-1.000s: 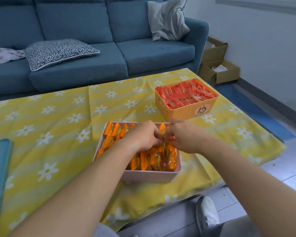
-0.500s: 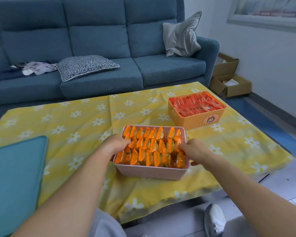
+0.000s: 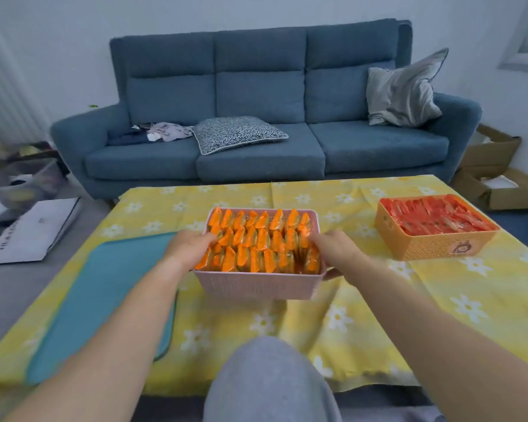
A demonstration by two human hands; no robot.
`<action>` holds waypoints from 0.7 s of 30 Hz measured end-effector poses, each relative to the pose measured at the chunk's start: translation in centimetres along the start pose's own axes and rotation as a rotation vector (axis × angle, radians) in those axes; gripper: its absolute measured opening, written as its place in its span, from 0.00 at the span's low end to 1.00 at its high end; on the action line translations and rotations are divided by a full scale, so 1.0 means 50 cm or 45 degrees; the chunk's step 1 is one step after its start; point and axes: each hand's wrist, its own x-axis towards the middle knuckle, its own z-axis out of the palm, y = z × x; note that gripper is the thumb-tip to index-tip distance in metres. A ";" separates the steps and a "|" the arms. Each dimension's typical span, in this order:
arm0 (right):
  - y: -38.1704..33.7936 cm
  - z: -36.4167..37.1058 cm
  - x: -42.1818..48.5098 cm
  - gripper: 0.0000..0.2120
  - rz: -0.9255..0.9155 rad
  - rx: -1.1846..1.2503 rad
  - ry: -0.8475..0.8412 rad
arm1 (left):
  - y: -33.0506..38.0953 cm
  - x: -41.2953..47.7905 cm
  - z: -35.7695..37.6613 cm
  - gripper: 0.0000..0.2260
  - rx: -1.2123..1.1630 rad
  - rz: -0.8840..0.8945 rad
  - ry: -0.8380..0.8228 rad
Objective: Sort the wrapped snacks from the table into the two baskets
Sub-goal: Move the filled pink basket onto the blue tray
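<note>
A pink basket stands in the middle of the yellow flowered tablecloth, packed with rows of orange wrapped snacks. My left hand grips the basket's left rim, fingers curled over the edge among the snacks. My right hand grips the right rim, thumb under the side. An orange basket full of red wrapped snacks sits at the right of the table. I see no loose snacks on the cloth.
A teal mat lies on the table's left half. A blue sofa with cushions stands behind the table. Cardboard boxes sit on the floor at right, clutter and a white board at left. My grey-clad knee is at the near edge.
My hands left the middle of the orange snacks and moved apart to the pink basket's two sides. My view rose and swung left, showing the whole sofa.
</note>
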 end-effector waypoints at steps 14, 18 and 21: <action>-0.213 0.487 0.021 0.07 -0.075 -0.118 -0.464 | -0.340 0.110 -0.300 0.07 -0.393 -0.342 0.333; -0.223 0.573 0.063 0.07 -0.079 -0.086 -0.499 | -0.396 0.153 -0.320 0.05 -0.516 -0.313 0.444; -0.221 0.611 0.099 0.05 -0.074 -0.010 -0.499 | -0.408 0.184 -0.320 0.09 -0.517 -0.273 0.492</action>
